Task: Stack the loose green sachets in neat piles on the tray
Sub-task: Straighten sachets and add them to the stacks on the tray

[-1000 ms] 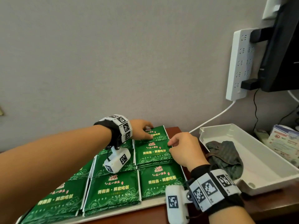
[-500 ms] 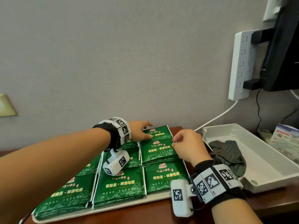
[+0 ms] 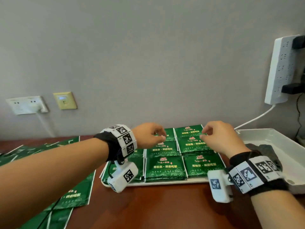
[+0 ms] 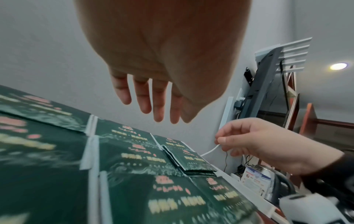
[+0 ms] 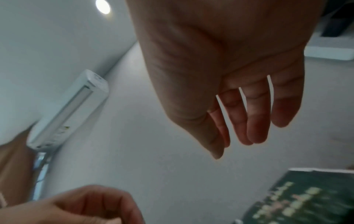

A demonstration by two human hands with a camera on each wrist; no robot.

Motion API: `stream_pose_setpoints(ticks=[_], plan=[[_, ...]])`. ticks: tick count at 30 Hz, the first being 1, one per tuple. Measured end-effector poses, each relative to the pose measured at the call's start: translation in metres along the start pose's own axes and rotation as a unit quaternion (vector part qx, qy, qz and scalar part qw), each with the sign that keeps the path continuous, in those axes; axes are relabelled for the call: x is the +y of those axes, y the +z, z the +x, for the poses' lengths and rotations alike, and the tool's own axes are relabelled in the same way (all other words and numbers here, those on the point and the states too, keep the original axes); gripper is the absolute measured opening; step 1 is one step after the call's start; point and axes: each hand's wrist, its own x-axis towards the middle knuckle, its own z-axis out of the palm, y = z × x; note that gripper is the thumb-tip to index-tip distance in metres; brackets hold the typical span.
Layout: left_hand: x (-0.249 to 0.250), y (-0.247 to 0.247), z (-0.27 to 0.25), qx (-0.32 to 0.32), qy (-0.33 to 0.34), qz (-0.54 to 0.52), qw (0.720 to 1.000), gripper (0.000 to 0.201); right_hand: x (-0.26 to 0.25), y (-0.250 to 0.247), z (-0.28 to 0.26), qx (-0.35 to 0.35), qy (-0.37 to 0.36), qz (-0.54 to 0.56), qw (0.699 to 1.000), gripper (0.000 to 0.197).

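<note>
Green sachets with gold lettering lie in several flat piles [image 3: 165, 167] in a grid on a white tray [image 3: 165, 183]. My left hand [image 3: 160, 136] hovers over the back middle piles with its fingers loosely curled and nothing in them. My right hand [image 3: 203, 134] hovers over the back right pile, also holding nothing. In the left wrist view the left hand's fingers [image 4: 153, 109] hang relaxed above the piles [image 4: 134, 151]. The right wrist view shows the right hand's fingers [image 5: 249, 133] hanging free above a blurred sachet [image 5: 306, 197]. Loose sachets [image 3: 74, 192] lie spread on the brown table to the left.
A second white tray [image 3: 280, 146] holding a dark cloth [image 3: 265, 150] stands to the right. A white power strip [image 3: 280, 68] with a cable hangs on the wall above it. Wall sockets [image 3: 26, 104] sit low at the left. Bare table [image 3: 165, 207] lies in front of the tray.
Both hands have lifted off the back piles and now hover above them. The head view has pulled back, bringing the loose sachets on the left into sight.
</note>
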Motion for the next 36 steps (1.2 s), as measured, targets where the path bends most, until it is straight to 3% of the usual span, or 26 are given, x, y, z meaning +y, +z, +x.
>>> stream_pose_setpoints(ticks=[4, 8, 16, 22, 25, 29, 32, 36], plan=[[-0.015, -0.007, -0.072, -0.01, -0.032, -0.023, 0.999, 0.018, -0.055, -0.002, -0.038, -0.028, -0.082, 0.037, 0.996, 0.012], [-0.041, -0.01, -0.147, -0.051, -0.082, -0.017, 0.995, 0.019, -0.124, 0.027, -0.099, -0.121, -0.135, 0.075, 0.98, 0.011], [-0.119, -0.026, -0.264, -0.004, -0.203, 0.047, 0.978, 0.022, -0.223, 0.122, -0.174, -0.291, -0.106, 0.178, 0.934, 0.018], [-0.163, -0.043, -0.338, -0.027, -0.3, 0.127, 0.945, 0.061, -0.279, 0.166, -0.173, -0.269, -0.179, 0.041, 0.945, 0.056], [-0.169, -0.036, -0.359, -0.069, -0.296, 0.082, 0.949, 0.081, -0.299, 0.183, -0.168, -0.319, -0.219, -0.039, 0.921, 0.08], [-0.17, -0.021, -0.363, -0.058, -0.29, 0.084, 0.952, 0.086, -0.305, 0.192, -0.163, -0.367, -0.234, -0.163, 0.885, 0.098], [-0.168, -0.013, -0.364, -0.044, -0.283, 0.09, 0.954, 0.085, -0.302, 0.187, -0.166, -0.362, -0.254, -0.196, 0.875, 0.094], [-0.156, -0.002, -0.365, -0.029, -0.263, 0.093, 0.96, 0.083, -0.286, 0.177, -0.175, -0.353, -0.27, -0.177, 0.878, 0.073]])
